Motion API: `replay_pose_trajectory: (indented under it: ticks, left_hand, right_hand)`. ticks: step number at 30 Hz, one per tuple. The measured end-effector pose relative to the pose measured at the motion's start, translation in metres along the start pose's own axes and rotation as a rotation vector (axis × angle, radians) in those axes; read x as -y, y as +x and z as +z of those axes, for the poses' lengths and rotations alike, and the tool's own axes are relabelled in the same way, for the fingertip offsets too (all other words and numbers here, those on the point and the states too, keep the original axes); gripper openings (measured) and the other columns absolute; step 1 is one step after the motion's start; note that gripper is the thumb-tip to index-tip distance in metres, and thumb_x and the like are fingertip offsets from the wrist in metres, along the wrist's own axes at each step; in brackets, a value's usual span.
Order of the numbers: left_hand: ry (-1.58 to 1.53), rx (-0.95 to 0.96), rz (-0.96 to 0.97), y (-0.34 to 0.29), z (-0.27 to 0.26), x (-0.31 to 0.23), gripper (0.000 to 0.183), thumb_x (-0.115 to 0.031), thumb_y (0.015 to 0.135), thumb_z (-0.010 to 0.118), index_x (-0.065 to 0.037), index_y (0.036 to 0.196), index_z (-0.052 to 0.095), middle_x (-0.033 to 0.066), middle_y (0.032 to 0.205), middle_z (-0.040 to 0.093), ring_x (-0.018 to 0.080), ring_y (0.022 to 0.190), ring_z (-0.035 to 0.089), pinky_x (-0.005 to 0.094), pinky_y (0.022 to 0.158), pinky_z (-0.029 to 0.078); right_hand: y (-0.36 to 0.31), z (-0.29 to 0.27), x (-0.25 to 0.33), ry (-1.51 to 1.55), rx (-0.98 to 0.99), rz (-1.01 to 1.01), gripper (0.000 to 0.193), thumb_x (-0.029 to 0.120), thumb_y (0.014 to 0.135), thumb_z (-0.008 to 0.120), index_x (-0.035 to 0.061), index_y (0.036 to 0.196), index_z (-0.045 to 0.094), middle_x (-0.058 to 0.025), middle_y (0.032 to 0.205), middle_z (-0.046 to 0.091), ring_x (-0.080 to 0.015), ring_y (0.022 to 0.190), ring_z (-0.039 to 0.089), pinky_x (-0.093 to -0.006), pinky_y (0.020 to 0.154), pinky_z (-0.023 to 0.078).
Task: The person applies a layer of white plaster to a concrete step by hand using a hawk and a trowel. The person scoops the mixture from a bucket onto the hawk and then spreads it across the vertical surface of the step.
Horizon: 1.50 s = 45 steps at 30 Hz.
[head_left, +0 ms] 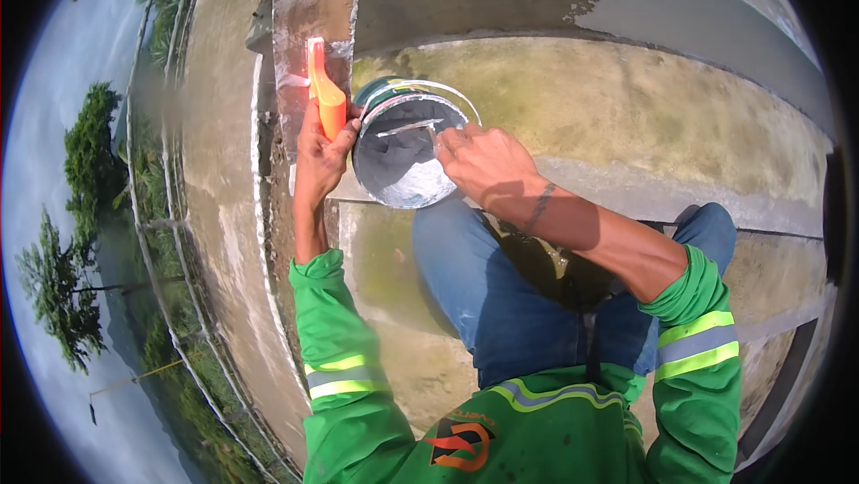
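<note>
My left hand (pixel 319 157) is closed at the orange handle of a plastering trowel (pixel 333 104). The trowel's flat rectangular blade is smeared with pale mortar and points away from me. The fingertips of that hand touch the rim of a bucket (pixel 379 88) with a raised wire handle. Grey mix (pixel 394 157) coats the bucket's inside. My right hand (pixel 488 162) reaches over the bucket's right side, closed on a small flat-bladed tool (pixel 410 128). This blade is seen nearly edge-on above the mix, and the right fingers hide its grip.
A mossy concrete ledge (pixel 573 95) runs beyond the bucket, below a wall with a darker grey coated patch (pixel 698 28). My knees (pixel 465 278) are bent close to the bucket. To the left are a rough concrete edge (pixel 261 171), a railing (pixel 148 260) and trees.
</note>
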<state>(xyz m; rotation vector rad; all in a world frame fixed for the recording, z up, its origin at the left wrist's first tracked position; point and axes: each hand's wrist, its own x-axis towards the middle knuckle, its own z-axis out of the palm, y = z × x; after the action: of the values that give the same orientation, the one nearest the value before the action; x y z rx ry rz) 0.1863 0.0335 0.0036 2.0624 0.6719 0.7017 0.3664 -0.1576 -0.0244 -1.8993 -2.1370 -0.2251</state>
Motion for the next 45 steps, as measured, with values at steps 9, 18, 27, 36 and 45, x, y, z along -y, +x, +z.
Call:
replay_pose_trajectory:
  ticks: [9, 18, 27, 36, 45]
  left_hand:
    - [0.009, 0.011, -0.05, -0.001, -0.002, 0.001, 0.025, -0.004, 0.092, 0.063, -0.004, 0.115, 0.054, 0.002, 0.098, 0.063, 0.0106, 0.088, 0.056, 0.0266, 0.081, 0.046]
    - [-0.088, -0.099, -0.062, -0.007, 0.019, 0.007, 0.028, -0.004, 0.092, 0.063, -0.003, 0.118, 0.052, 0.0042, 0.101, 0.061, 0.0127, 0.092, 0.056, 0.0277, 0.085, 0.046]
    - [-0.069, -0.137, -0.109, -0.01, 0.031, 0.002, 0.033, -0.003, 0.092, 0.064, -0.003, 0.122, 0.05, 0.0041, 0.102, 0.061, 0.0137, 0.093, 0.058, 0.0287, 0.087, 0.047]
    - [0.002, -0.165, -0.018, -0.012, 0.044, -0.007, 0.03, -0.002, 0.093, 0.062, -0.003, 0.12, 0.05, 0.0039, 0.101, 0.062, 0.0128, 0.094, 0.059, 0.0281, 0.084, 0.048]
    - [0.064, -0.188, 0.05, -0.005, 0.043, -0.005, 0.022, -0.006, 0.093, 0.064, -0.003, 0.112, 0.053, 0.0036, 0.095, 0.064, 0.0094, 0.082, 0.058, 0.0255, 0.075, 0.049]
  right_hand:
    - [-0.002, 0.006, -0.003, -0.008, 0.264, -0.05, 0.024, 0.009, 0.084, 0.06, 0.0044, 0.107, 0.066, -0.0087, 0.095, 0.064, -0.0236, 0.091, 0.067, -0.0347, 0.069, 0.056]
    - [-0.002, -0.008, -0.025, 1.255, 0.336, 0.513, 0.032, 0.027, 0.094, 0.061, -0.0021, 0.107, 0.064, -0.0119, 0.088, 0.067, -0.0176, 0.074, 0.062, -0.0316, 0.063, 0.049]
    - [0.023, 0.009, -0.039, 1.099, 0.61, 0.52, 0.031, 0.026, 0.092, 0.059, -0.0039, 0.094, 0.065, -0.0201, 0.09, 0.068, -0.0292, 0.069, 0.065, -0.04, 0.064, 0.051]
    - [0.021, -0.057, -0.044, 0.715, 0.497, 0.433, 0.023, 0.01, 0.082, 0.06, -0.005, 0.096, 0.069, -0.0261, 0.09, 0.069, -0.039, 0.093, 0.067, -0.0445, 0.08, 0.052]
    - [0.026, -0.019, -0.034, 0.553, 0.544, 0.376, 0.021, 0.009, 0.079, 0.061, 0.0024, 0.093, 0.075, -0.02, 0.102, 0.072, -0.0339, 0.096, 0.071, -0.0418, 0.081, 0.056]
